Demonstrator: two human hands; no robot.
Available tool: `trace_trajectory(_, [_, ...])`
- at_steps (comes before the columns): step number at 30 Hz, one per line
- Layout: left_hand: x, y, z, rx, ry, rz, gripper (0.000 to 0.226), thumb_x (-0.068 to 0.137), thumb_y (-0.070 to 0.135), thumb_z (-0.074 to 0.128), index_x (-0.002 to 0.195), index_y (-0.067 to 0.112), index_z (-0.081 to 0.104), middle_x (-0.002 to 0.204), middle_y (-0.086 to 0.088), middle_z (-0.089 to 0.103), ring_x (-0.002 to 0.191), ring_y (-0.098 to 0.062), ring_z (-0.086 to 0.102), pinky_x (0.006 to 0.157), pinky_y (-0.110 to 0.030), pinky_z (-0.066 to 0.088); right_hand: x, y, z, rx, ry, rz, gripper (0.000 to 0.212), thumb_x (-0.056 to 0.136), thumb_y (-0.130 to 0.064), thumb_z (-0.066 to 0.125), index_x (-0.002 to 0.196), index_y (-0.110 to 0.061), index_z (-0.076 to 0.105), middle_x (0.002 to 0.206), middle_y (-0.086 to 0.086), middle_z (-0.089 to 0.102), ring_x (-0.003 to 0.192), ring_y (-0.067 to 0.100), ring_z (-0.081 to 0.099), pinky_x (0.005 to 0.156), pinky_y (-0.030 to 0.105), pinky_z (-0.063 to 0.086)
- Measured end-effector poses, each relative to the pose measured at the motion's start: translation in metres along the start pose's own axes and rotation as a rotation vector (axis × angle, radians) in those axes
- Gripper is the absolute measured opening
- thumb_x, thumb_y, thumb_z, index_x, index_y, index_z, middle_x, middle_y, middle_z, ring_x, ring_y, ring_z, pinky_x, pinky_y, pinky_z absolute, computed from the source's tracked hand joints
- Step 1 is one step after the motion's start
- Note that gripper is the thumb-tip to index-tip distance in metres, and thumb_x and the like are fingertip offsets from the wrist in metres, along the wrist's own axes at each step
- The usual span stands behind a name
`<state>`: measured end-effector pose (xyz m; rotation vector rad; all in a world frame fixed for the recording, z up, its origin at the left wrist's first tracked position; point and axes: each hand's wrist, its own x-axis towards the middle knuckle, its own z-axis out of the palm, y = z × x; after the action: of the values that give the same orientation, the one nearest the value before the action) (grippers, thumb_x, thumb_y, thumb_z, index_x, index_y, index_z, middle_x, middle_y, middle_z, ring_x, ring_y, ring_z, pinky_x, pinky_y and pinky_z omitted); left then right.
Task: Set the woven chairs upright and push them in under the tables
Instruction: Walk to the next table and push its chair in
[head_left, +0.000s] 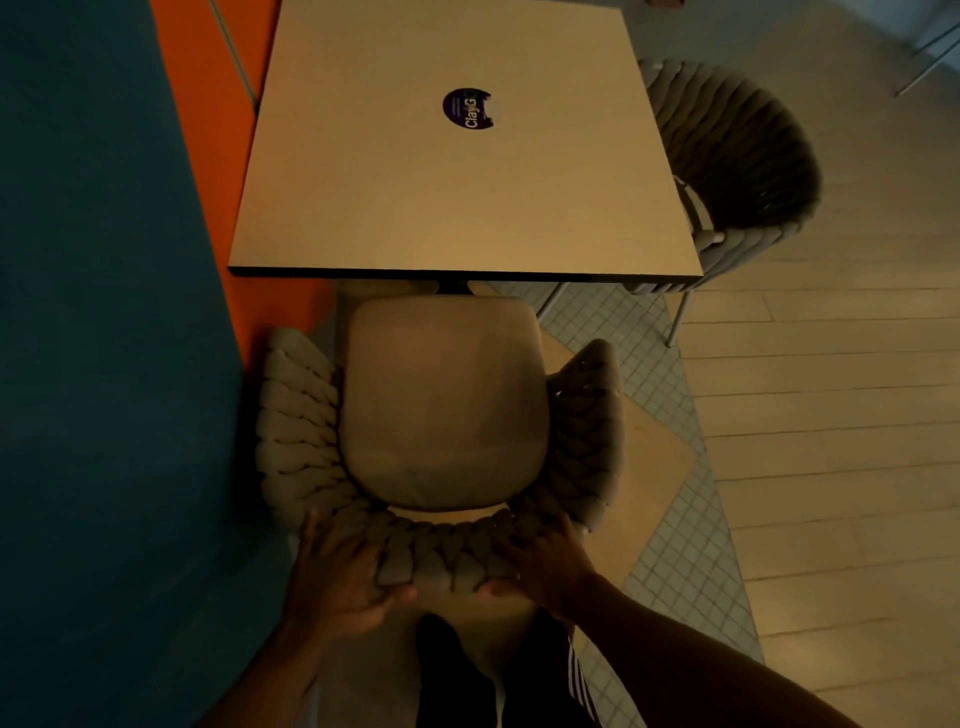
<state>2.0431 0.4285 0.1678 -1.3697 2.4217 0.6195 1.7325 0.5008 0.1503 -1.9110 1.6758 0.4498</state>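
From the head camera: a person's left hand (340, 574) and right hand (543, 564) close over the braided back rim of an upright woven chair (441, 415), fingers curled across the weave and thumbs beneath. The chair stands directly ahead of both hands, its seat front just meeting the near edge of the square table (457, 197). Seat and table line up straight away from the person, so the push likely runs dead forward, shared evenly. A second woven chair (737, 166) sits tucked at the table's right side.
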Motion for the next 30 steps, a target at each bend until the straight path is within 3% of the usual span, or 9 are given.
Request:
trace_trajectory(2, [0.013,0.000,-0.008,0.019,0.037,-0.013,0.077,0.071,0.094,0.044,0.116,0.038,0.073,0.122,0.010,0.071,0.129,-0.027,0.055,0.121,-0.064,0.008,0.008,0.006,-0.011,-0.018,0.020,0.022,0.078,0.081,-0.091,0.044,0.125,-0.031,0.068,0.117,-0.002,0.073,0.113,0.032,0.069,0.100,0.065,0.045])
trace_trajectory(6, [0.034,-0.016,-0.024,0.051,0.029,-0.068,0.073,0.069,0.092,0.048,0.101,0.033,0.077,0.109,0.005,0.075,0.122,-0.030,0.059,0.116,-0.066,0.018,0.019,-0.009,-0.043,-0.064,0.166,0.021,0.065,0.078,-0.081,0.041,0.103,-0.033,0.076,0.099,-0.002,0.076,0.095,0.030,0.074,0.087,0.062,0.055])
trace_trajectory(9, [0.029,-0.029,-0.025,0.072,-0.009,-0.090,0.076,0.071,0.093,0.042,0.101,0.032,0.076,0.113,0.005,0.075,0.123,-0.032,0.058,0.112,-0.065,0.026,0.021,-0.028,-0.050,-0.045,0.244,0.017,0.055,0.076,-0.078,0.041,0.085,-0.034,0.073,0.081,-0.009,0.071,0.077,0.023,0.071,0.076,0.056,0.057])
trace_trajectory(13, [0.016,-0.019,-0.021,0.012,0.007,-0.116,0.071,0.073,0.086,0.049,0.100,0.026,0.075,0.112,-0.002,0.075,0.122,-0.038,0.055,0.102,-0.065,0.041,0.019,-0.024,-0.033,-0.061,0.204,0.000,0.066,0.083,-0.082,0.039,0.106,-0.031,0.074,0.105,-0.006,0.074,0.100,0.025,0.070,0.096,0.058,0.049])
trace_trajectory(17, [0.005,-0.011,-0.017,0.034,0.061,-0.121,0.068,0.070,0.085,0.051,0.096,0.027,0.075,0.106,-0.001,0.076,0.118,-0.038,0.055,0.098,-0.064,0.045,0.019,-0.015,-0.026,-0.053,0.143,-0.013,0.073,0.087,-0.086,0.035,0.116,-0.030,0.073,0.116,-0.004,0.073,0.111,0.028,0.068,0.102,0.058,0.045])
trace_trajectory(22, [0.016,-0.012,-0.024,0.075,0.003,-0.127,0.075,0.068,0.090,0.048,0.118,0.039,0.072,0.123,0.005,0.071,0.121,-0.034,0.055,0.102,-0.064,0.040,0.021,-0.013,-0.032,-0.102,0.134,-0.022,0.076,0.084,-0.086,0.030,0.116,-0.033,0.073,0.112,-0.002,0.074,0.108,0.029,0.069,0.099,0.059,0.045])
trace_trajectory(25, [0.021,-0.014,-0.025,0.076,0.052,-0.112,0.073,0.071,0.085,0.052,0.122,0.037,0.070,0.122,0.005,0.071,0.122,-0.032,0.057,0.107,-0.069,0.032,0.023,-0.016,-0.036,-0.122,0.161,0.051,0.066,0.081,-0.080,0.032,0.097,-0.036,0.079,0.096,-0.005,0.077,0.093,0.025,0.074,0.095,0.048,0.042])
trace_trajectory(28, [0.025,-0.015,-0.023,0.065,0.051,-0.134,0.074,0.072,0.083,0.050,0.131,0.041,0.064,0.130,0.008,0.067,0.128,-0.030,0.050,0.112,-0.064,0.025,0.024,-0.017,-0.041,-0.144,0.085,0.039,0.074,0.086,-0.082,0.024,0.121,-0.036,0.071,0.116,-0.004,0.073,0.112,0.029,0.066,0.102,0.051,0.037])
trace_trajectory(30, [0.023,-0.006,-0.026,0.048,0.025,-0.167,0.076,0.073,0.080,0.049,0.134,0.038,0.062,0.133,0.006,0.066,0.130,-0.033,0.046,0.111,-0.058,0.030,0.020,-0.015,-0.043,-0.170,0.087,0.016,0.082,0.086,-0.080,0.014,0.137,-0.036,0.061,0.132,-0.002,0.067,0.124,0.031,0.059,0.107,0.053,0.034])
